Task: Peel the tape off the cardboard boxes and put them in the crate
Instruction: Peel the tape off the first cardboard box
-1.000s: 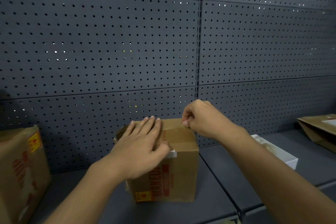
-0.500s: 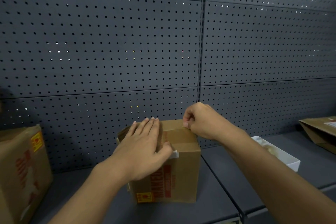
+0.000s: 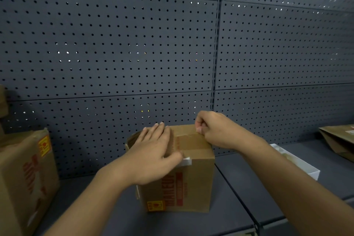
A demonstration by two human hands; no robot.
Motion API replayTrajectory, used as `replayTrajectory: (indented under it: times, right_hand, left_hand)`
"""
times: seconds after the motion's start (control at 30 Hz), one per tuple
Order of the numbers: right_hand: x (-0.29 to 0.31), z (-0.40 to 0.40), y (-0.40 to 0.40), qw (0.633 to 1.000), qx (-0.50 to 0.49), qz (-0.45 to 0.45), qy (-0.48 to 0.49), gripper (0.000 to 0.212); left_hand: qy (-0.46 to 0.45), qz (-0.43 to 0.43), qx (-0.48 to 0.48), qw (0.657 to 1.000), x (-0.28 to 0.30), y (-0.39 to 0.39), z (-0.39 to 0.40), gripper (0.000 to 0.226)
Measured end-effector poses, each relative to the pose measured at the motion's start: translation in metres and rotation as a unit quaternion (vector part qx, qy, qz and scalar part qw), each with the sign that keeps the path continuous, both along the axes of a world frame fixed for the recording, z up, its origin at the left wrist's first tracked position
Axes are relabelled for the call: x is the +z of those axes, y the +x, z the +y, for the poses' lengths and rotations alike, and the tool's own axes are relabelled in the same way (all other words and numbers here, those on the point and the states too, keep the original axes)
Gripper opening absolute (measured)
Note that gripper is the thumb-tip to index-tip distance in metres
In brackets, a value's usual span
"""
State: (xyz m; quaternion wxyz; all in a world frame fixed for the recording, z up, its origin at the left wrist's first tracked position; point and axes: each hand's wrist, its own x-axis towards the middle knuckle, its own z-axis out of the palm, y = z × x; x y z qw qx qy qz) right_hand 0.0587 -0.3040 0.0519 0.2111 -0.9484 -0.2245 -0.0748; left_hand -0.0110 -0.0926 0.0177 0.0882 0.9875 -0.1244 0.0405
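Observation:
A small brown cardboard box [image 3: 193, 184] with red print stands on the dark shelf [image 3: 220, 220], in the lower middle of the head view. Brown tape [image 3: 189, 140] runs across its top, and a white tape end [image 3: 186, 161] sticks out at the front top edge. My left hand [image 3: 153, 151] lies flat on the box top with straight fingers, thumb at the front edge. My right hand [image 3: 214, 130] is curled at the far right top corner, its fingertips pinching at the tape there. No crate is in view.
A larger cardboard box [image 3: 24, 174] with red print stands at the left. A white open tray [image 3: 298, 163] lies right of the small box, a brown paper bag [image 3: 339, 140] farther right. A dark pegboard wall [image 3: 134, 53] rises behind the shelf.
Both hands stay on the box in almost the same places; the right hand's fingertips shift slightly at the far corner. The tape has not visibly lifted.

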Motion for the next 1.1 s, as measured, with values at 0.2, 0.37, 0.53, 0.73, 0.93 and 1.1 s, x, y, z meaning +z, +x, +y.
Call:
replayTrajectory:
  times: [0.2, 0.37, 0.53, 0.73, 0.93, 1.1]
  right_hand:
    - [0.018, -0.009, -0.018, 0.994, 0.102, -0.02, -0.016, 0.009]
    - [0.012, 0.003, -0.022, 0.985, 0.171, -0.026, -0.006, 0.016]
    - [0.009, 0.006, -0.021, 0.985, 0.171, -0.01, 0.019, 0.018]
    - [0.003, 0.014, -0.021, 0.987, 0.157, -0.041, 0.006, 0.014]
    - [0.007, 0.023, -0.019, 0.988, 0.15, -0.032, -0.035, 0.018]
    - [0.014, 0.024, -0.015, 0.987, 0.156, -0.011, -0.038, 0.02]
  left_hand:
    - [-0.054, 0.051, -0.04, 0.996, 0.008, -0.006, 0.013, 0.072]
    - [-0.042, 0.043, -0.044, 0.997, 0.008, -0.004, 0.012, 0.064]
    - [-0.028, 0.035, -0.037, 0.998, 0.004, -0.002, 0.011, 0.062]
    - [-0.023, 0.034, -0.029, 0.999, 0.005, -0.002, 0.006, 0.062]
    - [-0.024, 0.042, -0.028, 0.998, 0.008, -0.005, 0.005, 0.063]
    - [-0.031, 0.05, -0.033, 0.998, 0.008, -0.004, 0.007, 0.066]
